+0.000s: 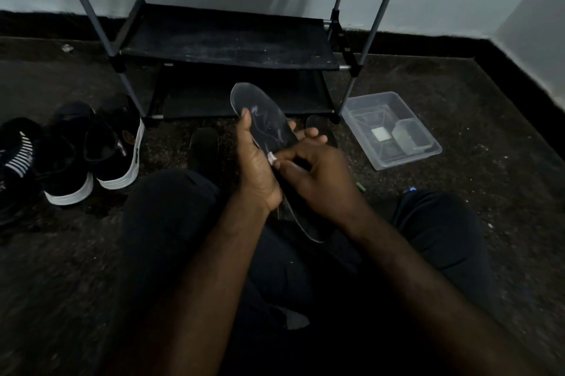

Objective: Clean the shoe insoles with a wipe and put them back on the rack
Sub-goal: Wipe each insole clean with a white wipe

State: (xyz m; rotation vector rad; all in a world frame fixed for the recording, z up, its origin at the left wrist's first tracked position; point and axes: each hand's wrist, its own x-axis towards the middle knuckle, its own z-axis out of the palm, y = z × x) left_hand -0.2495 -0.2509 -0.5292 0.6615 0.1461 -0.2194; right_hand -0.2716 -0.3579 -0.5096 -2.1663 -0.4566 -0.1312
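A dark insole (pixel 263 115) with pale streaks is held tilted above my lap, toe end pointing toward the rack. My left hand (pixel 255 161) grips it from the left, thumb on its top face and fingertips showing past its right edge. My right hand (pixel 315 180) pinches a small white wipe (pixel 271 157) against the insole's middle. Its heel end sticks out below my hands. Two more dark insoles (pixel 204 143) (pixel 318 126) lie on the floor beyond my hands. The black shoe rack (pixel 229 39) stands ahead with bare shelves.
Black shoes with white soles (pixel 101 155) and a striped shoe (pixel 18 152) sit on the floor at left. A clear plastic tray (pixel 394 158) with small containers lies right of the rack. My knees in dark trousers fill the lower frame. Walls meet at the right corner.
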